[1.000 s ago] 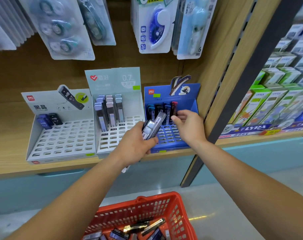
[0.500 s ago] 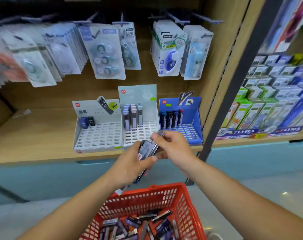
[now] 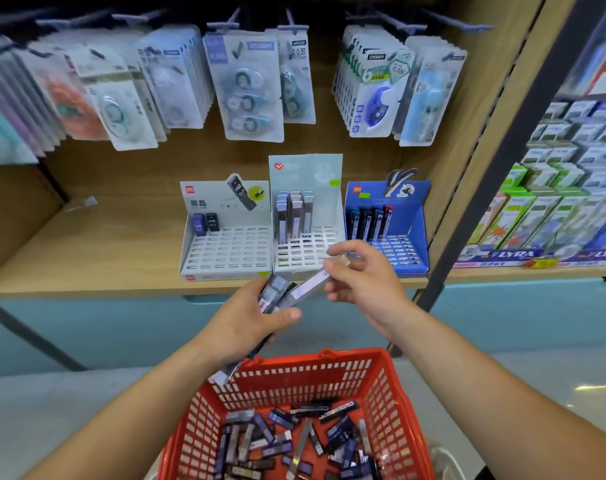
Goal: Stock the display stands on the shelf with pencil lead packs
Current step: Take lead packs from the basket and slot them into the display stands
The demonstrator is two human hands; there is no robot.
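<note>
Three slotted display stands sit side by side on the wooden shelf: a grey stand with two dark packs at its back left, a white stand with several grey packs, and a blue stand with a back row of dark packs. My left hand grips a bunch of lead packs in front of the shelf edge. My right hand pinches the top end of one grey-lilac pack that sticks out of that bunch.
A red plastic basket with several loose lead packs stands below my arms. Blister packs of correction tape hang above the stands. Green and white boxes fill the neighbouring shelf on the right, past a dark upright post.
My right hand left the blue stand and came back to the bunch, where it now grips one pack. The view pulled back and tilted, so more of the basket and hanging packs shows.
</note>
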